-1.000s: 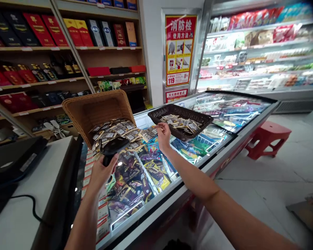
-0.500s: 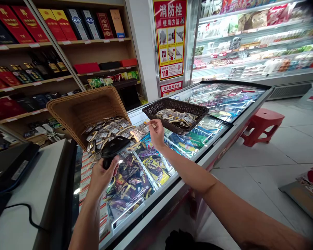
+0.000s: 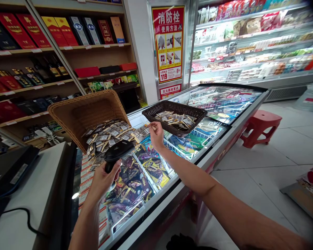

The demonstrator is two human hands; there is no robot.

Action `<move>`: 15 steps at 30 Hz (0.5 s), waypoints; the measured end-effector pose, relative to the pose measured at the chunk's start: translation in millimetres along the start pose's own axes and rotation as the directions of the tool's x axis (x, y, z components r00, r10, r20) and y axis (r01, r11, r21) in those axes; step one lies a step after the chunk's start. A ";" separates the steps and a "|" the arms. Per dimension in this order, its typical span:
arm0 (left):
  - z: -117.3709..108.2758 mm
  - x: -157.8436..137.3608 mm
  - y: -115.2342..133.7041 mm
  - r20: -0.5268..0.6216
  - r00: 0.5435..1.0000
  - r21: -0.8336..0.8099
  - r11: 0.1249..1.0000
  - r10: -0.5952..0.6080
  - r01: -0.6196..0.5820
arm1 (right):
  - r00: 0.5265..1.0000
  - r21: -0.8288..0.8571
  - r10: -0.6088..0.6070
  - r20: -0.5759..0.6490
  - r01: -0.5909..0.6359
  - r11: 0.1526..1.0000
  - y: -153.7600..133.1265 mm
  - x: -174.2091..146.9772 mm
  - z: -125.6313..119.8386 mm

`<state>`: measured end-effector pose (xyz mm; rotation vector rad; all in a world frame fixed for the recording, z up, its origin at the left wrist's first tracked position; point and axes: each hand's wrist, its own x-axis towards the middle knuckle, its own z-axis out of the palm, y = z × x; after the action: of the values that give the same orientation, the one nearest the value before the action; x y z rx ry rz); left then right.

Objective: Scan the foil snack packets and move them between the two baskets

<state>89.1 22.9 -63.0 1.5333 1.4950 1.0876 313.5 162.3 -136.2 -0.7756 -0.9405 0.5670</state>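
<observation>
My left hand (image 3: 104, 180) is wrapped around the handle of a black handheld barcode scanner (image 3: 118, 150). Its head points right, toward a small clear packet (image 3: 141, 133) that my right hand (image 3: 157, 136) pinches by one end. Behind the scanner a tan wicker basket (image 3: 85, 109) lies tipped on its side, with a heap of similar small packets (image 3: 108, 133) spilling from its mouth. Just beyond my right hand stands a dark brown woven basket (image 3: 152, 110), holding more loose packets (image 3: 176, 118). What these packets contain is too small to make out.
Both baskets rest on a glass-topped chest freezer (image 3: 224, 141) full of wrapped goods. A grey counter (image 3: 23, 205) with a black device and cable is at left. Beyond the freezer's right side stands a red stool (image 3: 262, 121). Shelves (image 3: 101, 47) and a lit cooler line the back.
The scanner has shifted slightly right and its head sits nearer the pinched packet. My right hand stays almost in place, still holding that packet. The view has tilted up a little.
</observation>
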 end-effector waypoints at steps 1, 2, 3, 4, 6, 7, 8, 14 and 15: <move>0.0 -0.1 0.0 0.003 1.000 0.008 1.000 -0.002 0.002 | 1.000 0.000 -0.001 -0.001 0.001 1.000 -0.5 0.0 -0.3; 0.2 -0.3 0.0 0.007 1.000 0.015 1.000 -0.006 0.006 | 1.000 0.003 0.001 0.000 -0.001 1.000 -0.9 -0.1 -0.6; 0.6 -0.6 0.1 0.007 1.000 0.018 1.000 -0.010 0.010 | 1.000 0.008 0.005 0.004 -0.005 1.000 -1.3 -0.1 -0.8; 1.2 -1.0 0.1 0.010 1.000 0.019 1.000 -0.015 0.015 | 1.000 0.012 0.009 0.008 -0.009 1.000 -1.5 0.1 -0.9; 2.8 -2.3 0.1 0.004 1.000 0.014 1.000 -0.018 0.017 | 1.000 0.000 0.007 0.008 -0.007 1.000 -1.6 0.8 -0.4; 3.4 -2.9 -0.2 -0.010 1.000 0.012 1.000 -0.013 0.013 | 1.000 -0.021 0.000 -0.001 0.000 1.000 -1.5 1.3 0.3; 3.5 -3.4 -1.0 -0.031 0.999 0.014 1.000 -0.007 0.007 | 1.000 -0.049 -0.009 -0.017 0.008 0.999 -1.5 2.1 1.2; -16.8 17.4 -30.0 -0.144 0.988 0.021 0.998 -0.051 0.054 | 0.992 -0.246 -0.062 -0.114 0.033 0.969 2.8 13.5 4.9; -21.5 25.1 -37.8 -0.165 0.985 0.029 0.998 -0.045 0.051 | 0.988 -0.275 -0.075 -0.132 0.036 0.961 4.1 17.3 4.1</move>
<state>54.0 49.2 -87.5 1.4514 1.6597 1.1907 317.9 178.7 -129.5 -1.0198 -0.9162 0.3310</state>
